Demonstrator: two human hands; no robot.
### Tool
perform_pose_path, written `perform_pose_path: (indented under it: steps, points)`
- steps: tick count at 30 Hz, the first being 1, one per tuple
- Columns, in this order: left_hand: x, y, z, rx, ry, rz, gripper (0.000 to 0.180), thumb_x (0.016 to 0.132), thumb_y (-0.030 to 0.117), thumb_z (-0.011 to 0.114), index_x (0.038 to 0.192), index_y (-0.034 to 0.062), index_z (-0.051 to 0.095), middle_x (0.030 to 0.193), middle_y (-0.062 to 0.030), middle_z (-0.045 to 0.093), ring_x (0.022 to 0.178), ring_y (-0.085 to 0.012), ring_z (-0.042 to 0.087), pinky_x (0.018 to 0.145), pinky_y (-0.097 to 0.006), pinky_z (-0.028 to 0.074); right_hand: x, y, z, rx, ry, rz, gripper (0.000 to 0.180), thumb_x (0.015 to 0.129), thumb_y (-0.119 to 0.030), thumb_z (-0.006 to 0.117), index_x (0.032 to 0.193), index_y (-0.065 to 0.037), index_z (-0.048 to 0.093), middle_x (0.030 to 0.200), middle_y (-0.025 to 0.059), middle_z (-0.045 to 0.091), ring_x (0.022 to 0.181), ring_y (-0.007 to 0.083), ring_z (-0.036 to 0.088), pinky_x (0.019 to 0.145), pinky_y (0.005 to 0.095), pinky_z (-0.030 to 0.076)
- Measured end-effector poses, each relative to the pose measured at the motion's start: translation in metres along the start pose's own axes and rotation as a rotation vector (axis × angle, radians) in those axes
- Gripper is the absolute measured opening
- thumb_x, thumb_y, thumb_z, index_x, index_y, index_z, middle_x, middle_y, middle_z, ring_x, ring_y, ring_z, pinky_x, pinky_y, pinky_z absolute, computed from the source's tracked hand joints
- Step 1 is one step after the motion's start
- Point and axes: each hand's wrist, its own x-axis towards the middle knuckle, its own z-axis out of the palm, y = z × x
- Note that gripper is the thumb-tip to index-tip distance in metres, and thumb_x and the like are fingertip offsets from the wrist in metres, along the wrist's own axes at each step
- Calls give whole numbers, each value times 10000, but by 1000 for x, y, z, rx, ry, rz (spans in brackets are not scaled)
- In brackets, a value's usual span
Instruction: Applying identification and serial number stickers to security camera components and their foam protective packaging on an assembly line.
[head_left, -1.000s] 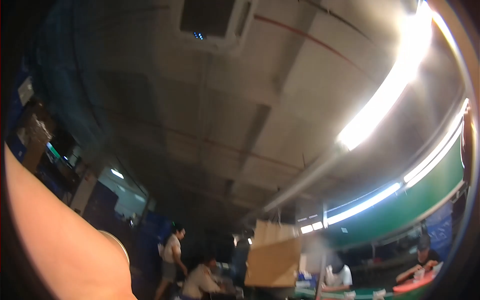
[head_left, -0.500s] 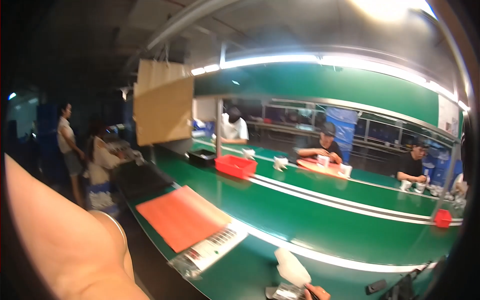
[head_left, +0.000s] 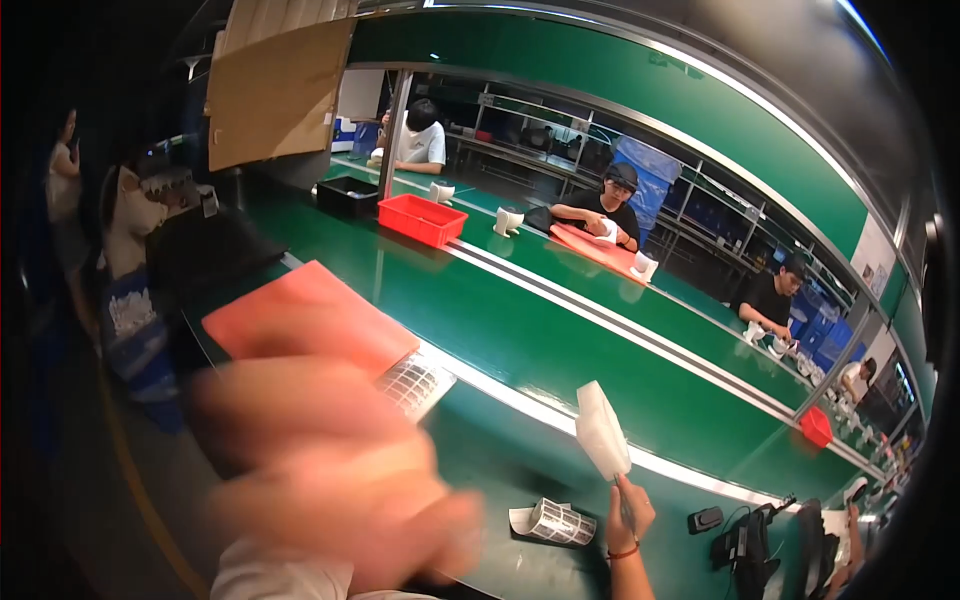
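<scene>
My right hand (head_left: 630,512), with a red band at its wrist, is closed around a thin grey handle-like tool (head_left: 624,492). A white, paddle-shaped piece (head_left: 602,435) stands up from the tool's top end; I cannot tell how the two are joined. My left hand (head_left: 340,470) is large and close in the lower left, and motion smears its fingers. Behind it lie an orange mat (head_left: 325,305) and a sheet of silvery labels (head_left: 418,388), both partly covered by the hand. A curled sheet of similar labels (head_left: 562,522) rests on the green bench left of my right hand.
A red bin (head_left: 421,221) and a black bin (head_left: 345,198) stand along the far side. Across the bench, several people work on white parts, one at another orange mat (head_left: 590,254). Straps and a small black device (head_left: 705,520) lie right of my hand.
My right hand has lifted the white piece into fuller view. My left arm, formerly across the left edge, has swung in with its hand before the orange mat. The view has tilted and shifted.
</scene>
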Motion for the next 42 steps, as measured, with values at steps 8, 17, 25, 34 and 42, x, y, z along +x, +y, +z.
perform_pose_path:
  steps: [8,17,25,34,42]
  points:
    - [-245,8,95,-7,-784,-447,524,789,179,654,1298,160,527,1249,-72,491,1174,-296,454,989,-426,394,-19,-2,19,4,-103,-6,227,768,62,680,987,8,705,787,162,670,701,252,652,668,309,508]
    - [-281,36,92,-204,-738,-414,361,773,135,640,1129,138,577,1210,-72,510,1178,-271,462,1005,-459,356,-21,13,17,-52,-207,-76,260,748,79,668,999,14,691,815,164,675,721,277,646,671,343,507]
    - [-291,24,87,-208,-791,-608,219,793,117,631,1011,108,637,1139,-42,553,1138,-247,474,968,-421,368,-19,12,20,-62,-230,-40,282,737,91,660,1006,11,689,830,164,671,737,280,650,687,340,512]
    - [-292,13,87,-151,-800,-542,239,739,99,664,973,147,683,989,12,594,918,-168,549,836,-329,417,-26,12,13,24,-230,90,255,787,102,616,1026,33,675,860,177,674,749,271,643,696,332,505]
    - [-284,14,90,-118,-725,-517,340,704,52,691,1027,157,694,947,8,582,838,-167,549,752,-309,441,-25,-1,3,31,-243,110,267,772,92,633,1024,18,682,860,170,673,768,273,644,718,329,505]
